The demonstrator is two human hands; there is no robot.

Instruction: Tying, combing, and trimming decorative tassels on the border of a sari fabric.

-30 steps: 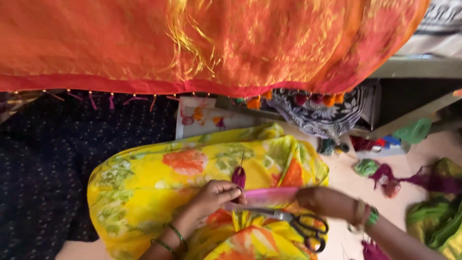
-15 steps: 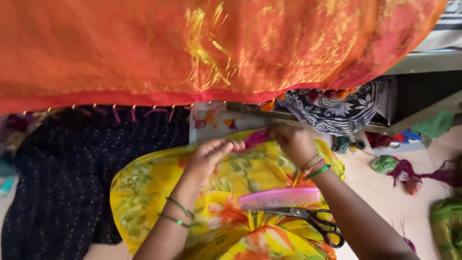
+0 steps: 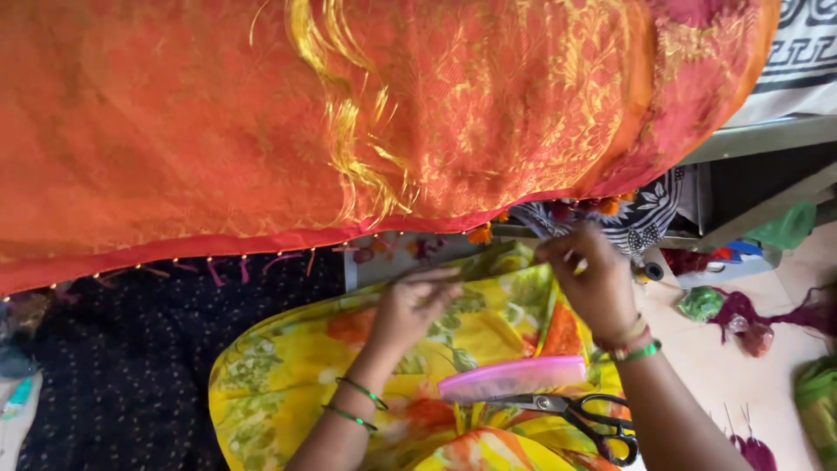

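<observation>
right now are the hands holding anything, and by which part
The right hand pinches something small at the orange cloth's tasselled lower edge; what exactly cannot be told. The left hand seems to hold a thin thread.

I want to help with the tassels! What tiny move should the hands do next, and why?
Probably bring the left hand up to the red hem of the orange patterned cloth, beside the right hand, whose fingers are already pinching by the orange tassel there.

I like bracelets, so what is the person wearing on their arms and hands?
The left hand has two thin green bangles on a bare forearm. The right hand has a green bangle, plus a pale and a reddish band at the wrist. No sleeves show.
</observation>
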